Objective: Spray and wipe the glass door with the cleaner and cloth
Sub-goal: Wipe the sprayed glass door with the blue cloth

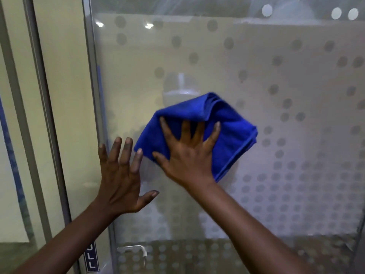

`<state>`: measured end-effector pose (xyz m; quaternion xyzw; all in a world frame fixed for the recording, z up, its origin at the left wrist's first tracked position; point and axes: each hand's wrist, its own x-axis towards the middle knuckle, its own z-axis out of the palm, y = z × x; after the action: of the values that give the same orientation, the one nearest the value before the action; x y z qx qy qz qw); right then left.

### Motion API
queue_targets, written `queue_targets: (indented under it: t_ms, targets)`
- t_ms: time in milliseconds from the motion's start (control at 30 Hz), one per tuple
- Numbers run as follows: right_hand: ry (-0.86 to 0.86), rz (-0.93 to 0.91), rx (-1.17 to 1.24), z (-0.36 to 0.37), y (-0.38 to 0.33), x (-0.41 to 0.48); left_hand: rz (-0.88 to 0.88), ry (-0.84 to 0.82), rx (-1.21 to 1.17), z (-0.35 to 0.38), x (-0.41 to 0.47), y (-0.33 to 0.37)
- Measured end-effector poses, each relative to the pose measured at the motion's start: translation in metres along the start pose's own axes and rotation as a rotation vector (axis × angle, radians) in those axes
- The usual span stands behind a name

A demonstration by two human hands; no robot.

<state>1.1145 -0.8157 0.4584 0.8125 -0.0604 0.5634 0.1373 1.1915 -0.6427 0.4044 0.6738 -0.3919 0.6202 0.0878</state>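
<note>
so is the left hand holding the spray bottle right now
No, the left hand is open and empty, fingers spread by the glass door, with no bottle in view.

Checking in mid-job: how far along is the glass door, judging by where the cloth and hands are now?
Done: cannot tell; no spray bottle is in view and no wet streaks show clearly.
In hand: the right hand presses the folded blue microfibre cloth flat against the dot-frosted glass door at mid-height, while the open left hand braces near the metal door frame.
Left: probably the remaining glass.
</note>
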Motion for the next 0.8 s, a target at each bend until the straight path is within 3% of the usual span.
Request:
queue_targets:
  t_ms: [167, 300, 433, 533, 667, 800]
  targets:
    - [-0.084, -0.126, 0.003, 0.022, -0.005, -0.077, -0.042, -0.081, 0.034, 0.003, -0.016, -0.002]
    - [-0.172, -0.130, -0.038, 0.028, 0.030, -0.130, 0.032, -0.134, 0.146, 0.011, -0.024, -0.003]
    - [-0.208, 0.046, -0.080, 0.021, 0.078, -0.148, 0.035, -0.101, 0.223, 0.015, -0.024, -0.002]
    - [-0.252, 0.281, -0.068, 0.008, 0.112, -0.135, 0.032, -0.088, 0.235, 0.017, -0.024, -0.001]
    - [-0.188, 0.489, -0.058, -0.010, 0.145, -0.091, 0.032, -0.092, 0.246, 0.017, -0.023, -0.001]
    - [-0.088, 0.563, -0.042, -0.024, 0.155, -0.036, 0.025, -0.095, 0.240, 0.017, -0.023, 0.000]
